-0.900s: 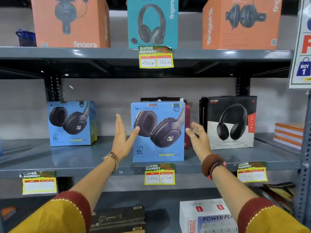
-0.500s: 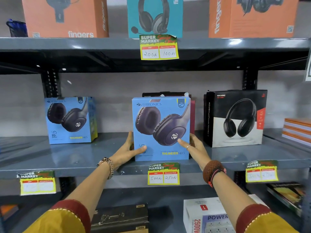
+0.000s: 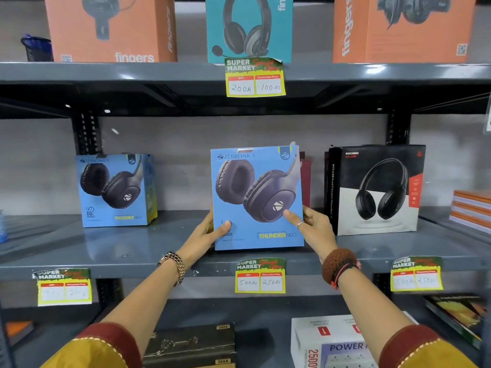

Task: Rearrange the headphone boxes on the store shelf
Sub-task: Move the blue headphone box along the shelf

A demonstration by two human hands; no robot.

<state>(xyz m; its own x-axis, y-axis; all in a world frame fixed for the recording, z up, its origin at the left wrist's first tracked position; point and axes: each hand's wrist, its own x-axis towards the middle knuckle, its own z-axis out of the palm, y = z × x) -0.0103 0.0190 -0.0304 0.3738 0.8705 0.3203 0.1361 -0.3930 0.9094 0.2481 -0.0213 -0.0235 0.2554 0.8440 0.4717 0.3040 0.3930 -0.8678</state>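
Note:
A blue Zebronics headphone box point(image 3: 255, 181) stands at the middle of the grey middle shelf point(image 3: 132, 245), near its front edge. My left hand point(image 3: 204, 235) grips its lower left side, thumb on the front face. My right hand point(image 3: 313, 227) grips its lower right side, thumb across the front. A dark red box point(image 3: 305, 179) shows just behind it. A second blue Zebronics box point(image 3: 117, 189) stands to the left, a black and white Rockerz box point(image 3: 374, 189) to the right.
The top shelf holds two orange Fingers boxes point(image 3: 111, 27) point(image 3: 398, 27) and a teal headset box point(image 3: 249, 27). Yellow price tags point(image 3: 259, 276) hang on the shelf edges. Orange notebooks point(image 3: 470, 208) lie at the far right. A white power strip box point(image 3: 332, 341) and a dark box point(image 3: 188, 343) sit below.
Both hands came in from open beside the middle blue box and closed on its lower sides. The box now sits slightly higher and nearer in view.

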